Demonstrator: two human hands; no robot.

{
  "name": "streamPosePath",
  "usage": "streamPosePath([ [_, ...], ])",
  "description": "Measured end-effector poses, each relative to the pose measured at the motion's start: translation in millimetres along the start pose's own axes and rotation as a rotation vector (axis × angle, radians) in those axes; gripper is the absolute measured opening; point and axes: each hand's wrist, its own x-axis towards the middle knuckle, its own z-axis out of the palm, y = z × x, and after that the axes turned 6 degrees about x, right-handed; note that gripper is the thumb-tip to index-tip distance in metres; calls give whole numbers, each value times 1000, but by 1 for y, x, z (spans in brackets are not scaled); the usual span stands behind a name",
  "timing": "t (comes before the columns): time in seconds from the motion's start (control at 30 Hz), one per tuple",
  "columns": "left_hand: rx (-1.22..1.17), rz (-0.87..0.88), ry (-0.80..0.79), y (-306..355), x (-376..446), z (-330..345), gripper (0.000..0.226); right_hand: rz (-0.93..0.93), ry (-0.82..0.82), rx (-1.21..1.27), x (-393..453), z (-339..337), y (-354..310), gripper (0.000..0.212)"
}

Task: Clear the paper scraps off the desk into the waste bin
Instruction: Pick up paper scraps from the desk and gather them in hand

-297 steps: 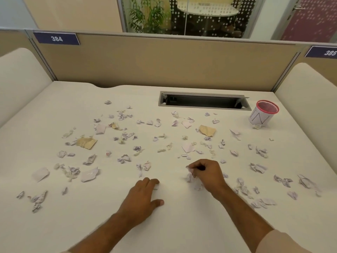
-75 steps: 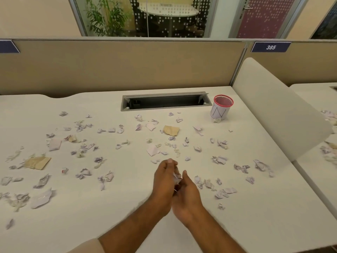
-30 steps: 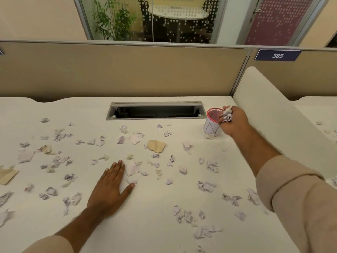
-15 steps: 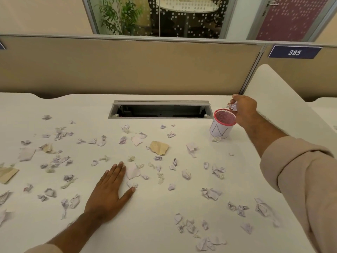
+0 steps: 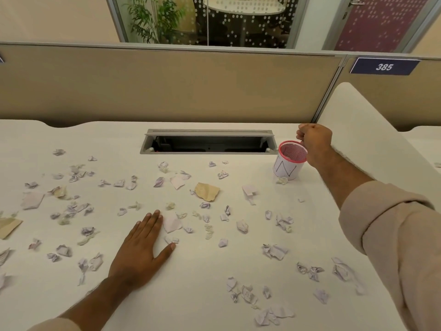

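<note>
At nine o'clock a tan torn piece (image 5: 8,226) lies at the edge of the white desk (image 5: 202,283), with a flat pale scrap (image 5: 32,200) just above it toward ten o'clock. Paper scraps (image 5: 78,209), small crumpled lilac and white bits, are scattered across the desk from nine through six to three o'clock.

The left hand (image 5: 140,249) lies palm down on the desk at about seven o'clock from the middle, fingers straight and together, thumb spread out to the right; it holds nothing. A flat white scrap (image 5: 172,223) lies just beside its fingertips, and a small crumpled bit (image 5: 172,240) sits near the tip of the thumb.

Near the middle a larger tan scrap (image 5: 207,191) lies among the small ones. At twelve o'clock an open grey cable tray (image 5: 207,141) is sunk into the desk, in front of the beige partition (image 5: 167,84).

At two o'clock stands the waste bin (image 5: 290,161), a small white cup with a pink mesh inside and a pink rim, upright; one crumpled scrap (image 5: 282,180) lies against its foot. The right hand (image 5: 314,140) hovers just beyond the bin's far right rim, fingers curled into a loose fist; whether any paper is inside that fist I cannot tell. A beige sleeve (image 5: 391,235) covers the forearm toward four o'clock. A blue plate (image 5: 384,66) reading 385 hangs at one o'clock.
</note>
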Motion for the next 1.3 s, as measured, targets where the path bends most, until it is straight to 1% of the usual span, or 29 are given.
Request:
streamPosePath([
  [0.1, 0, -2, -2, 0, 0, 0, 82, -206, 60, -168, -8, -1, 7, 14],
  [0.17, 3, -3, 2, 0, 0, 0, 82, -371, 82, -284, -25, -3, 14, 15],
  [0.2, 2, -4, 2, 0, 0, 0, 82, -450, 65, -321, -38, -5, 20, 13],
  [0.27, -3, -3, -1, 0, 0, -1, 83, -604, -20, -397, -65, -10, 38, 11],
  [0.33, -2, -2, -3, 0, 0, -1, 83, -676, -154, -548, -84, -17, 64, 14],
  [0.37, 0, -3, -3, 0, 0, -1, 84, -660, -224, -650, -90, -20, 76, 17],
  [0.43, 1, -4, -4, 0, 0, -2, 84, -561, -337, -865, -97, -24, 96, 26],
  [0.5, 1, -4, -5, 0, 0, -2, 83, -471, -393, -1023, -100, -25, 108, 32],
  [0.57, 1, -4, -8, 0, 0, -2, 84, -417, -414, -1109, -102, -23, 113, 32],
  [0.67, -3, -14, -1, 0, 0, -1, 83, -410, -447, -1122, -105, -17, 117, 28],
  [0.73, 1, -14, -4, 0, 0, -1, 83, -417, -494, -1045, -110, -12, 120, 29],
  [0.8, 8, -12, -4, 0, 1, 0, 83, -402, -530, -940, -115, -6, 121, 33],
  [0.87, 5, -17, -2, 0, 0, 0, 83, -347, -564, -890, -120, 1, 120, 42],
  [0.93, 3, -20, -1, 0, 0, 0, 83, -300, -657, -971, -123, 7, 118, 58],
  [0.97, 5, -20, -1, -1, 0, 0, 84, -297, -718, -1033, -125, 10, 117, 63],
  [1.0, 6, -20, -1, -1, 0, 0, 84, -305, -771, -1079, -127, 12, 118, 64],
  [1.07, 0, -20, 3, -1, 0, 0, 84, -341, -819, -1082, -132, 16, 120, 52],
  [1.13, -1, -17, 7, -1, 1, 0, 84, -408, -819, -1049, -137, 20, 122, 33],
  [1.17, 2, -13, 8, 0, 1, 0, 84, -432, -820, -1043, -138, 21, 123, 28],
  [1.23, 4, -9, 10, 0, 0, 1, 84, -417, -810, -1036, -142, 22, 122, 28],
  [1.3, 0, -12, 11, -1, 0, 1, 84, -392, -779, -970, -148, 25, 121, 26],
])
